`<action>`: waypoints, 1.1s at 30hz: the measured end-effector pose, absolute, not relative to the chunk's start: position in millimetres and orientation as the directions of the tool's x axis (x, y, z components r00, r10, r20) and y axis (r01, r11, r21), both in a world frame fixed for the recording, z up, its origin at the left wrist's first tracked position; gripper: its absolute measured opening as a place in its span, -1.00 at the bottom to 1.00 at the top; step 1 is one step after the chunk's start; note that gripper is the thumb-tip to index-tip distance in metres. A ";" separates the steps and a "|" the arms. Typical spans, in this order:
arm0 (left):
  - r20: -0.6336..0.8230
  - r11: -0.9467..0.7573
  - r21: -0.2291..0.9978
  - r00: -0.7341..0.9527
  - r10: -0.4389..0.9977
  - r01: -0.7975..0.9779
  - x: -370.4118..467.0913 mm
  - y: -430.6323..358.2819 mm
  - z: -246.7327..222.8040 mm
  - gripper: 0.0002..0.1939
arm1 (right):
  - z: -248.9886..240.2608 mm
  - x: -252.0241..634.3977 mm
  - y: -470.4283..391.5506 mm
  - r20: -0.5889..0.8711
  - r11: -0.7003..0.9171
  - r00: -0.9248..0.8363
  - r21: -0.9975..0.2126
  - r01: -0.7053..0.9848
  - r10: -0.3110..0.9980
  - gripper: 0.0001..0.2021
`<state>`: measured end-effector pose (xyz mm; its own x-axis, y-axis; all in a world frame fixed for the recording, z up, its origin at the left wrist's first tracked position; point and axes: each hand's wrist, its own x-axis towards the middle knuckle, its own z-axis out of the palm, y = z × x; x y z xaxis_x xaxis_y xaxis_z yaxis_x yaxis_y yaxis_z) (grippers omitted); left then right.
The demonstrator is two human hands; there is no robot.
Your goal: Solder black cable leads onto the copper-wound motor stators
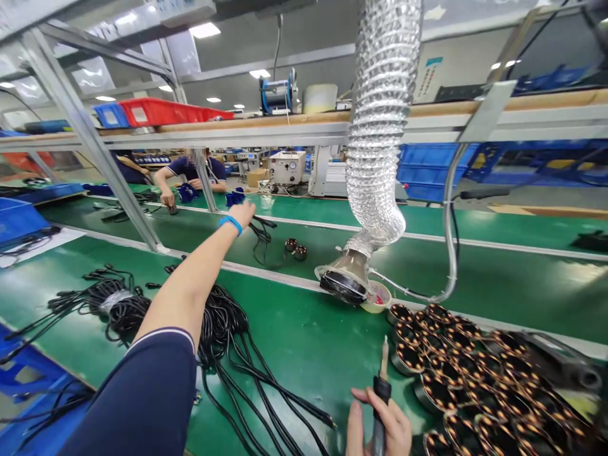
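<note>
My right hand (380, 421) is closed round the dark handle of a soldering iron (381, 380), its tip pointing up and away from me. My left arm, with a blue wristband (230, 224), reaches far across the bench. My left hand (243, 214) is over the middle strip, right at a bunch of black cables (261, 233); its fingers are mostly hidden, so a grip cannot be made out. Two small copper-wound motor stators (296, 249) lie beside those cables. Near my right hand stand several more wound stators (451, 361) in a cluster. Loose black cables (228, 329) lie beneath my left arm.
A fume extractor hood (342, 278) on a silver flexible duct (380, 126) hangs over the bench, beside a small round dish (377, 297). A tied cable bundle (114, 301) lies left. Across the bench sits a co-worker (190, 171). A metal post (99, 145) rises at left.
</note>
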<state>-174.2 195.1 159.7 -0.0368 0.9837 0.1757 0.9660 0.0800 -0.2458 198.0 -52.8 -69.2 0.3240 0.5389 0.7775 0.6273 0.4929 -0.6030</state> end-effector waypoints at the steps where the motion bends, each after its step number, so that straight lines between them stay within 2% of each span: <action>1: 0.197 0.087 -0.230 -0.041 0.979 0.969 -171.6 202.5 167.1 -0.54 | -65.6 198.0 -55.9 0.782 0.498 0.288 -0.588 0.638 0.553 -0.58; 4: 0.143 0.006 -0.177 0.019 0.990 0.984 -153.7 200.8 162.7 -0.50 | -59.4 199.5 -61.9 0.799 0.529 0.251 -0.561 0.636 0.546 -0.57; 6: -0.024 -0.170 -0.062 0.169 0.985 0.983 -138.2 177.5 144.2 -0.61 | -57.9 199.6 -64.2 0.794 0.539 0.237 -0.566 0.623 0.560 -0.62; 8: -0.217 -0.349 0.125 0.369 0.904 0.929 -125.3 140.7 120.7 -0.78 | -57.1 198.2 -65.9 0.789 0.559 0.214 -0.570 0.602 0.576 -0.64; 9: -0.300 -0.394 0.179 0.432 0.851 0.901 -120.8 119.8 108.7 -0.83 | -57.0 197.1 -66.5 0.790 0.573 0.204 -0.571 0.588 0.578 -0.65; 11: -0.399 -0.443 0.131 0.456 0.796 0.887 -115.7 78.6 86.3 -0.87 | -56.9 194.6 -67.3 0.795 0.598 0.190 -0.569 0.564 0.577 -0.64; 14: -0.410 -0.471 -0.026 0.421 0.809 0.882 -114.9 30.2 59.2 -0.74 | -55.8 191.9 -67.6 0.797 0.610 0.194 -0.571 0.549 0.572 -0.62; 17: -0.403 -0.536 -0.101 0.459 0.792 0.838 -116.7 4.0 41.0 -0.62 | -50.1 192.6 -68.7 0.795 0.613 0.200 -0.577 0.540 0.572 -0.63; 19: -0.391 -0.581 -0.136 0.495 0.776 0.802 -117.2 -4.1 33.7 -0.64 | -43.4 196.3 -71.7 0.787 0.603 0.199 -0.585 0.542 0.584 -0.65; 24: -0.360 -0.649 -0.051 0.592 0.721 0.759 -112.8 -10.6 27.3 -0.77 | -26.6 219.6 -90.0 0.758 0.526 0.187 -0.586 0.616 0.625 -0.64; 29: -0.348 -0.667 0.026 0.632 0.692 0.745 -109.3 -12.8 22.4 -0.92 | -24.8 254.9 -114.3 0.785 0.459 0.154 -0.495 0.738 0.600 -0.60; 33: -0.360 -0.653 0.175 0.665 0.654 0.737 -116.3 -14.5 17.5 -0.87 | -34.6 278.9 -128.6 0.794 0.369 0.131 -0.413 0.832 0.594 -0.59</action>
<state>-116.3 -14.5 17.5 0.6651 0.6545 -0.3596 0.7370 -0.6529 0.1748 278.9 -128.6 -34.6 0.1308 0.5939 0.7938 0.8324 0.3692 -0.4134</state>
